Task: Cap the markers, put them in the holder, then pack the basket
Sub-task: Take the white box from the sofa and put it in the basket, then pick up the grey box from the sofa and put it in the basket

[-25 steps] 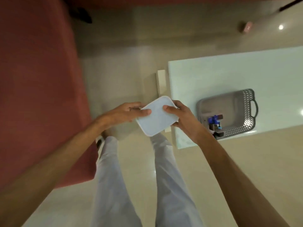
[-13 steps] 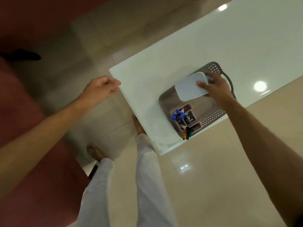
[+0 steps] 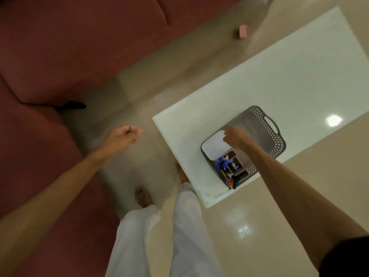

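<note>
though the right hand (image 3: 235, 136) blurs where it meets the white container (image 3: 214, 145), its fingers seem to rest on the far edge; whether they pinch it i cannot tell. the container lies flat inside the grey basket (image 3: 277, 144), just beside the holder (image 3: 233, 168) with its capped markers (image 3: 221, 163), on the tabletop (image 3: 259, 80). it looks like thin, stiff plastic, light and a bit slick, so a grip across two opposite edges would likely serve best. the basket, probably light too, offers its end handle (image 3: 271, 121). the left hand (image 3: 124, 134) hangs over the floor, fingers loosely curled on nothing.
</note>
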